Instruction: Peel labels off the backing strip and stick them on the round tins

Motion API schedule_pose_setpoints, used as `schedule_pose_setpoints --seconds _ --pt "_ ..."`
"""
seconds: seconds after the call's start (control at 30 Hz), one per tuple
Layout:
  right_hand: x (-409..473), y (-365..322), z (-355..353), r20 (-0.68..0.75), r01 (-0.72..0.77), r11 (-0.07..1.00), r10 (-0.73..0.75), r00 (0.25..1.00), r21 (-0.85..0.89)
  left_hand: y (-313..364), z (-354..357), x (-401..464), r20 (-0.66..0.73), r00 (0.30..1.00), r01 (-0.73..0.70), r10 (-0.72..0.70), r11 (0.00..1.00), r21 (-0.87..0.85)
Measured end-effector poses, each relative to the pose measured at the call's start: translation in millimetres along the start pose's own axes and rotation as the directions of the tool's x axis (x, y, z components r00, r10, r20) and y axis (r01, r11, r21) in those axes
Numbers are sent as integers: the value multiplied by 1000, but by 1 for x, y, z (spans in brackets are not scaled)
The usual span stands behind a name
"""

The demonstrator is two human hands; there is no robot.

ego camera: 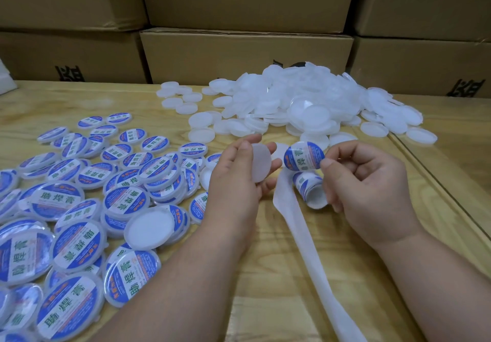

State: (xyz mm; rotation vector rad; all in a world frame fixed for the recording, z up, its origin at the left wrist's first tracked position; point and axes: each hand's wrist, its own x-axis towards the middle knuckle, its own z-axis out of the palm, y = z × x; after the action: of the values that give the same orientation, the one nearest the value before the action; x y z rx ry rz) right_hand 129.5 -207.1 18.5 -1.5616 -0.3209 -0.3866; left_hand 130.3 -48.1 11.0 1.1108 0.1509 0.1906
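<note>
My left hand (239, 171) holds a plain white round tin (261, 162) upright between thumb and fingers, its flat face turned right. My right hand (364, 182) pinches a blue-and-white round label (304, 155) by its right edge, held in the air just right of the tin, apart from it. Under that hand lies a small roll of labels (310, 190) on the table. The empty white backing strip (305, 238) runs from the roll toward the near edge.
A heap of unlabelled white tins (300, 102) lies at the back centre-right. Several labelled tins (106, 195) spread over the left of the wooden table (265, 275). Stacked cardboard boxes (239, 54) wall off the back. A seam runs across the table at the right.
</note>
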Motion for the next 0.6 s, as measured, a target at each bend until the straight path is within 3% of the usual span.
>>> schedule_pose_setpoints --seconds 0.1,0.3,0.47,0.6 --pt "0 2 -1 11 -56 998 56 998 -7 -1 0 0 12 1000 -12 12 1000 4" --pt "11 3 -9 -124 -87 996 87 988 10 0 -3 0 32 999 -12 12 1000 -19" --pt "12 10 -6 3 -271 960 272 962 66 -1 -2 -1 87 996 5 -5 1000 1" --pt "11 7 -4 37 -325 939 323 946 117 0 -2 0 99 995 15 -16 1000 10"
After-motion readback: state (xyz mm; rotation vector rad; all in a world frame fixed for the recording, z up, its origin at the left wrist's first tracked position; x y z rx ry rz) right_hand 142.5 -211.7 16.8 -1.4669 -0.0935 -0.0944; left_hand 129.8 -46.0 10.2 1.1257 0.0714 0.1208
